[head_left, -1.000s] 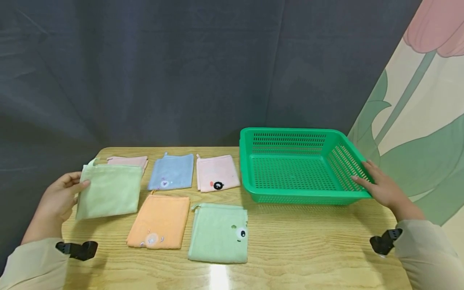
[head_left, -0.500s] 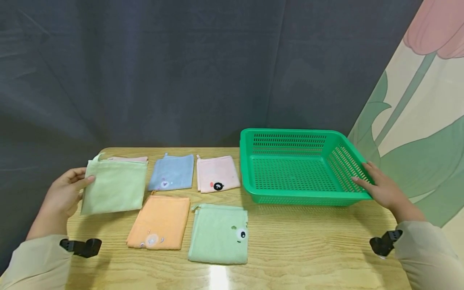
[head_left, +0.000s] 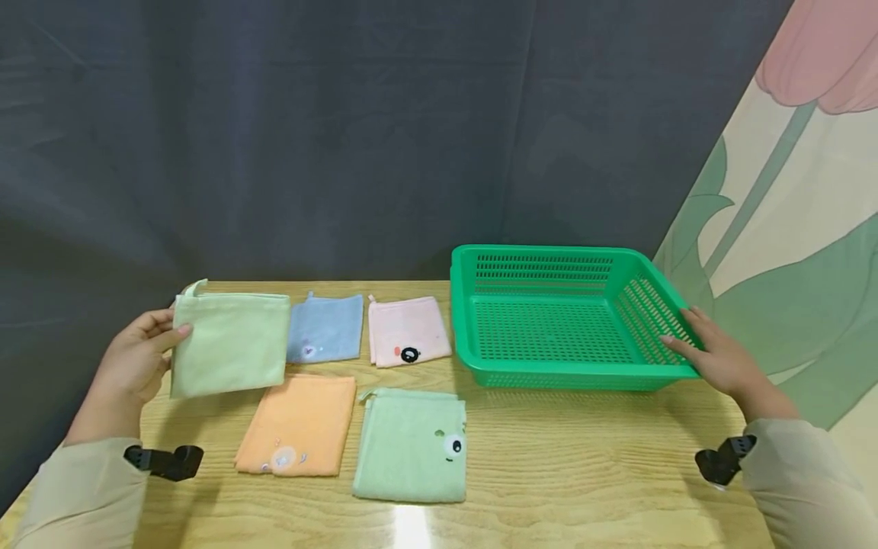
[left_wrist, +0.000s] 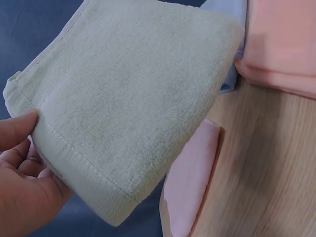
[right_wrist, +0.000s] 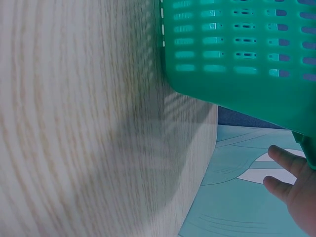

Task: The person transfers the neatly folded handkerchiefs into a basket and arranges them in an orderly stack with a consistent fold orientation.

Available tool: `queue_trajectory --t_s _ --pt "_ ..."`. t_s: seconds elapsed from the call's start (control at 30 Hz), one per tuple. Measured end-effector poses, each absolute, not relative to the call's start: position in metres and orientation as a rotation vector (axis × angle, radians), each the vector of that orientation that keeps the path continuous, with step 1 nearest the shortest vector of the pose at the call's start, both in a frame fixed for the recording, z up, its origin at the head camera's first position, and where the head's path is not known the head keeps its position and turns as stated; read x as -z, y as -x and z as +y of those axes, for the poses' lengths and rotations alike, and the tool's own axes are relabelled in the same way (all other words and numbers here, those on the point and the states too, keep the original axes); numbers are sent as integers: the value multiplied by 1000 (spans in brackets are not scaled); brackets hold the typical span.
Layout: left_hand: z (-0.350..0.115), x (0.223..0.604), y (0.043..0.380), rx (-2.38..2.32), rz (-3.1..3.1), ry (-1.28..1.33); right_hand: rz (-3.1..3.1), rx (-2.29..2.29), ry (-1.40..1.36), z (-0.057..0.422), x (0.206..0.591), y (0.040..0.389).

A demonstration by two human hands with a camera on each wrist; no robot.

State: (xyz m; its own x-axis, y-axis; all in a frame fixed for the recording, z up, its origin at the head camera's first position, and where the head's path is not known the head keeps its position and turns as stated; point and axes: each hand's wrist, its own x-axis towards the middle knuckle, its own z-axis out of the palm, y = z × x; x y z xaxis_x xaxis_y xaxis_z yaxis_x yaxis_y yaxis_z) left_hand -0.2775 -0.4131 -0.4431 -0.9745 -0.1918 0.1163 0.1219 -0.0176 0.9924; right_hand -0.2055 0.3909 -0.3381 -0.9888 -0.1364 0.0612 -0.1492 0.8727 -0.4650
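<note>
The right wrist view crops the basket.

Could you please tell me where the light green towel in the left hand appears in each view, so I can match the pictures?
Head: left of centre, the light green towel is held by its left edge in the left hand.
Left wrist: it is large, across the upper left and middle.
Right wrist: it is not in this picture.
Shared landmark: the wooden table shows in all three views.
</note>
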Motion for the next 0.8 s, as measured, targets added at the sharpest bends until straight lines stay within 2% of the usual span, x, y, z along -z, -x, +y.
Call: queue_trajectory --t_s 0.3,0.57,0.8 --pt "-405 438 284 2178 -1917 12 -3011 -760 -235 392 339 207" --pt "-343 379 240 2287 -1897 21 -3022 -771 -240 394 338 209" --pt "-313 361 227 2243 -1865 17 -3010 -740 -233 393 340 208"
